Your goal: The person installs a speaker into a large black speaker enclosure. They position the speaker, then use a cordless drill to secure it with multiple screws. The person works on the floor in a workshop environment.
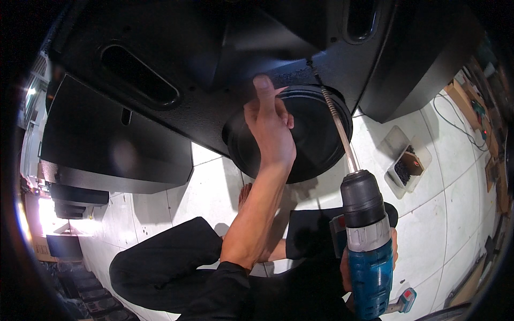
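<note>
My left hand [269, 125] reaches up and presses its fingers against the rim of a round black speaker driver [316, 139] set in a large black speaker cabinet [214, 59]. A blue and black cordless drill [368, 243] is gripped in my right hand [394, 251], of which only the fingers show behind the drill body. The drill's long bit [334, 115] runs up to a screw spot on the cabinet just above the driver's rim. I sit on the floor with my legs in black trousers [160, 262] folded under me.
A second black cabinet [112, 144] stands at the left, another black box [417, 69] at the right. A clear plastic tray of dark screws [407, 163] lies on the white tiled floor [460, 192]. Another drill [404, 300] lies near my right side. Cables and boxes line the right edge.
</note>
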`<state>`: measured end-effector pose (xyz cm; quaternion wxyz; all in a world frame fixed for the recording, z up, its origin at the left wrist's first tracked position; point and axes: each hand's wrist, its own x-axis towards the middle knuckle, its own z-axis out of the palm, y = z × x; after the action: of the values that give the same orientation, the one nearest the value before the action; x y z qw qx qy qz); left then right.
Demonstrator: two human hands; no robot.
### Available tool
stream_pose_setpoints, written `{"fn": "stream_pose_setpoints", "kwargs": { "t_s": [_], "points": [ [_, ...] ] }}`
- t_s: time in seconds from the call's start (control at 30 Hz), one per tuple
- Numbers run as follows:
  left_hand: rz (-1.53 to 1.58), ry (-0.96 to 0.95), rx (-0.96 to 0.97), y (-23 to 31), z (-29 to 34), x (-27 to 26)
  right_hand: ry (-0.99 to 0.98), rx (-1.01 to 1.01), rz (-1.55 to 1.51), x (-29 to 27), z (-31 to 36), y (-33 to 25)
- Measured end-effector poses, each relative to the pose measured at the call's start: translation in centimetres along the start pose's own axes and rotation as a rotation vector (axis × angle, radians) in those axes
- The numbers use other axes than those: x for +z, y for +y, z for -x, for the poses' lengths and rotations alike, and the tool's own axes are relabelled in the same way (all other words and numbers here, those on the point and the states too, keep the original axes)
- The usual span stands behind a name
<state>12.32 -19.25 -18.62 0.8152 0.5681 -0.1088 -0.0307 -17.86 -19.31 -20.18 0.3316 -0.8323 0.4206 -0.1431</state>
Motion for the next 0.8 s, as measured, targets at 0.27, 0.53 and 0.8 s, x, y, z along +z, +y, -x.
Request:
{"fn": "stream_pose_setpoints", "kwargs": {
  "t_s": [0.27, 0.53, 0.8],
  "points": [
    [0.069, 0.027, -0.051, 0.3, 0.0, 0.2, 0.158, -0.072, 0.001, -0.6, -1.6, -2.6],
    [0.019, 0.049, -0.013, 0.3, 0.2, 0.6, 0.164, -0.079, 0.027, -0.5, -1.9, -2.4],
    [0.097, 0.019, -0.071, 0.1, 0.2, 0.0, 0.053, -0.079, -0.104, -1.1, -3.0, -4.0]
  ]
}}
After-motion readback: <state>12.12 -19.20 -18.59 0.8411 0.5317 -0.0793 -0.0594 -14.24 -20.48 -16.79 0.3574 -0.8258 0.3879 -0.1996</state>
